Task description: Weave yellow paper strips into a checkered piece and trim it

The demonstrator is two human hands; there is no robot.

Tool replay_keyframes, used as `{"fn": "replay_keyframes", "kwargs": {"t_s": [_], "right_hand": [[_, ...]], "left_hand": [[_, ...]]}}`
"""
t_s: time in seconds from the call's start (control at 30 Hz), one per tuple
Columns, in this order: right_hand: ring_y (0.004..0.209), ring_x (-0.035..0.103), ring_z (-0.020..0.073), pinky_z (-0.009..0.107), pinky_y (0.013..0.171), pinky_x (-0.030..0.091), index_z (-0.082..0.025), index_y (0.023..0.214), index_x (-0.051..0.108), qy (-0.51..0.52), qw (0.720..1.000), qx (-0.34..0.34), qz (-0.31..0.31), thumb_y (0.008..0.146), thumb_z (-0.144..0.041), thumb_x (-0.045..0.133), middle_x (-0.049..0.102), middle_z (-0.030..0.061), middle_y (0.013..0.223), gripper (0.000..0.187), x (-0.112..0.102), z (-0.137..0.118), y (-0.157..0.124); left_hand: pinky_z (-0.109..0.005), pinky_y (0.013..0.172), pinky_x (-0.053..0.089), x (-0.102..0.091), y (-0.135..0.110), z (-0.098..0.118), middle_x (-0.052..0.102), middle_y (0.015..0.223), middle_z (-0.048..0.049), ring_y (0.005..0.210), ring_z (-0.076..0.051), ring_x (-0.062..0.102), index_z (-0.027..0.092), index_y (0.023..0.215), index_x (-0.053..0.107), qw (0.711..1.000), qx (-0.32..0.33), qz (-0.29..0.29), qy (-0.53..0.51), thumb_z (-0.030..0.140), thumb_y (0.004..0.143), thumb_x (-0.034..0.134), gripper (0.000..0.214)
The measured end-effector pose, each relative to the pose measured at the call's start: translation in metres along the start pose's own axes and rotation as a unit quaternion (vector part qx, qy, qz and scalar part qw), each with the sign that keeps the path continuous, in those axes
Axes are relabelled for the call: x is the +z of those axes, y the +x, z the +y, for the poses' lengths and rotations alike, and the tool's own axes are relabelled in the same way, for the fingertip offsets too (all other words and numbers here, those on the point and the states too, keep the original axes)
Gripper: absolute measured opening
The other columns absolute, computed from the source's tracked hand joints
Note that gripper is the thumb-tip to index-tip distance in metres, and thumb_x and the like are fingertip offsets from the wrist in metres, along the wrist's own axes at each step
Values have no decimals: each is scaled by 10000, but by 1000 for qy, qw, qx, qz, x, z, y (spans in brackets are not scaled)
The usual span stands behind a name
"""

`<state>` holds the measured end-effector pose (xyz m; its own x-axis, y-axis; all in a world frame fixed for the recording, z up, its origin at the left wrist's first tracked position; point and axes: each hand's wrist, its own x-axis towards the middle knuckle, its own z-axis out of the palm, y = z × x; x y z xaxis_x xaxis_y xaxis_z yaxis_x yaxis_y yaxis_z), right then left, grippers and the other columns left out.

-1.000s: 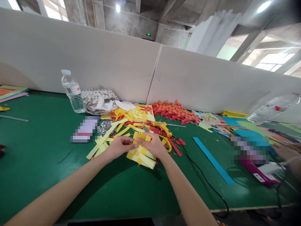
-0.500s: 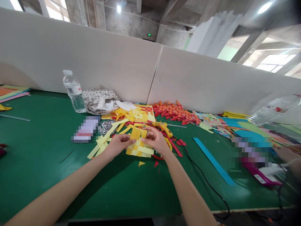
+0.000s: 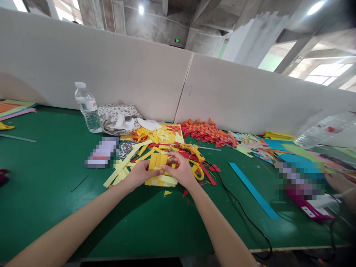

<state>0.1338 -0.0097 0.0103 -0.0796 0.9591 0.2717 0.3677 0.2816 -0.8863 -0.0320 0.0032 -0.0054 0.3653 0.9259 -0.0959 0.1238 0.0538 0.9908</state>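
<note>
Between my two hands is a piece of woven paper strips (image 3: 158,161), bright yellow crossed with pale yellow. My left hand (image 3: 141,173) pinches its left side, the thumb lying across the front. From the right, my right hand (image 3: 180,170) grips it, thumb near the left thumb; the fingers behind the paper are partly hidden. Loose pale yellow strips (image 3: 120,172) lie left of the weave. Just beyond my right hand are a yellow glue gun (image 3: 196,152) and scissors with a yellow handle (image 3: 199,172).
Finished red-orange woven paper pieces (image 3: 207,131) are heaped by the white partition (image 3: 133,70). A water bottle (image 3: 88,111) stands back left, near a pixelated phone (image 3: 101,152). A black cord (image 3: 239,205) and a blue strip (image 3: 253,190) lie right. Another person's hand (image 3: 340,183) is at far right.
The woven piece has shifted slightly left and tilted in my hands. My thumbs have come closer together, and my right hand has moved a little left.
</note>
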Motion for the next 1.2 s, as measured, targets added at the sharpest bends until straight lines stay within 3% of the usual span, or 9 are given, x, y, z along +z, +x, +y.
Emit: {"fn": "replay_keyframes", "kwargs": {"t_s": [0.1,0.23,0.43,0.63,0.8,1.03,1.2], "right_hand": [[728,603,158,313,736,476,-182,950,554,16,1000,-7,18,635,-308,685,619,24,768,364,2,0,0],[809,606,170,317,764,467,-188,969,535,68,995,56,42,662,-399,664,634,43,849,395,-6,1,5],[741,619,155,301,702,488,-198,985,493,162,972,162,-42,615,-390,711,636,20,800,470,-11,10,9],[799,622,153,292,742,486,-194,1018,475,193,964,163,-79,531,-263,778,647,22,870,578,-8,5,6],[736,635,165,276,638,490,-178,987,502,172,967,182,-57,566,-319,747,664,37,844,507,-5,2,6],[588,612,130,277,612,499,-177,932,526,211,970,123,13,515,-259,765,622,-33,649,487,-9,4,8],[612,623,147,316,640,521,-181,929,502,232,962,146,-5,502,-258,771,640,-18,686,510,-5,2,6]], "left_hand": [[-201,420,333,0,1,-2,572,547,24,468,-108,487,153,664,620,999,-5,33,6,424,553,717,310],[-257,558,464,-2,1,0,662,735,-32,664,-186,610,156,835,629,993,-9,47,-104,416,553,731,396],[-285,651,493,-6,3,1,679,898,-52,766,-191,626,162,945,609,983,17,94,-157,423,601,709,443],[-279,663,488,-5,5,1,670,928,-51,785,-182,620,162,961,590,976,53,121,-171,406,620,700,434],[-272,672,478,-6,5,0,667,924,-49,787,-170,611,159,957,591,974,54,130,-175,405,613,705,438],[-249,606,463,-6,6,-2,661,852,-30,716,-156,599,156,905,602,980,50,120,-152,410,612,705,401],[-246,592,456,-6,6,-1,652,804,-15,667,-140,589,152,883,595,981,52,128,-133,412,621,697,382]]}}
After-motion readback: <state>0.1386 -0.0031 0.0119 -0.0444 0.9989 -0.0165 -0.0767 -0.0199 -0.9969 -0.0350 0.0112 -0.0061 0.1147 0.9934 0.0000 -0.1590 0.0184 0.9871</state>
